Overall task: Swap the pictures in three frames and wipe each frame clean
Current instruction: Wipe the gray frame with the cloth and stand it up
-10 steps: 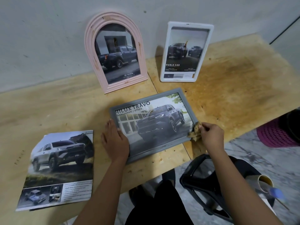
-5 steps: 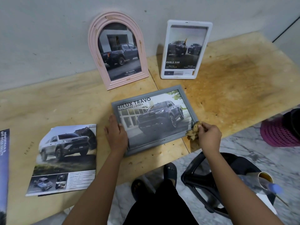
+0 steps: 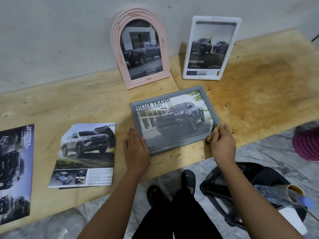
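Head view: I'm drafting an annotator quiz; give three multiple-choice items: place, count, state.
1. Where is the grey frame? A flat on the table; B on the floor; C on the chair.
2. How many frames lean on the wall? A one; B two; C three.
3. What does the right hand do? A hangs idle; B pinches a cloth at the grey frame's corner; C lifts a loose print.
Answers: 1 A, it lies face up there; 2 B, the pink frame and the white frame; 3 B, the cloth shows in its grip.
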